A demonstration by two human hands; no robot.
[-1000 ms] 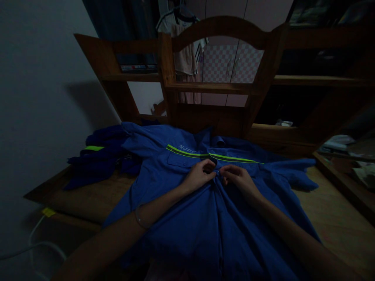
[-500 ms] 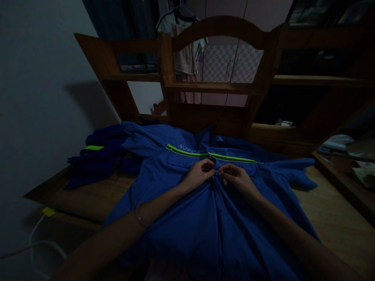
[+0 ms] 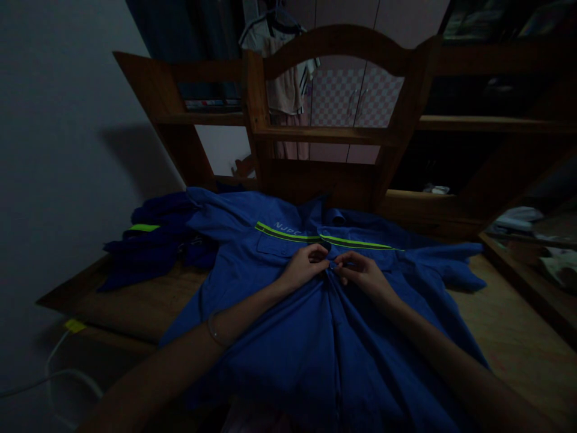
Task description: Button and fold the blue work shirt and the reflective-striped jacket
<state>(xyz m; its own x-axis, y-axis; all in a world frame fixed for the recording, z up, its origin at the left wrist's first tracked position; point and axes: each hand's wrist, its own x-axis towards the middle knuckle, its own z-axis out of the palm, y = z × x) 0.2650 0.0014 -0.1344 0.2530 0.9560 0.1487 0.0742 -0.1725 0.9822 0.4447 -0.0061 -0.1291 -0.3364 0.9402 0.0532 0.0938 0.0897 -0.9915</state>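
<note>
A blue work shirt [image 3: 279, 337] with yellow-green reflective strips and lettering on the chest lies spread out, collar away from me. My left hand [image 3: 304, 264] pinches the fabric of its front placket just below the chest strip. Close beside it, my right hand [image 3: 360, 270] pinches the other side of the placket. Between the fingertips a small button [image 3: 332, 265] shows. Folds run down from the pinched spot toward the hem. Whether the button is through its hole I cannot tell.
Darker blue folded clothing [image 3: 157, 237] with a bright strip lies at the left by the wall. Behind the shirt rises a wooden shelf unit [image 3: 324, 180]. A white cable [image 3: 54, 373] hangs at the lower left, and a wooden ledge [image 3: 527, 288] borders the right.
Both hands stay at the placket with only slight finger movement. The button shows a little more plainly between the fingertips now.
</note>
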